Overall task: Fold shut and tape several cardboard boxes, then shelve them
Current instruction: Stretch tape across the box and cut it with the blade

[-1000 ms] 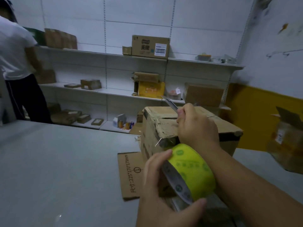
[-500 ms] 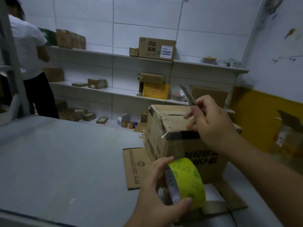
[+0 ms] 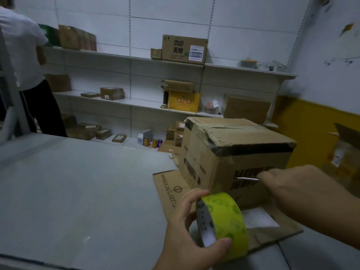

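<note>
The right hand has dropped from above the box to its front face, pinching a thin blade. The left hand grips the tape roll, and the box stands just beyond its fingers.

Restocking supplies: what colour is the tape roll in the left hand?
Yellow-green tape roll with small darker green marks, best in the head view.
</note>
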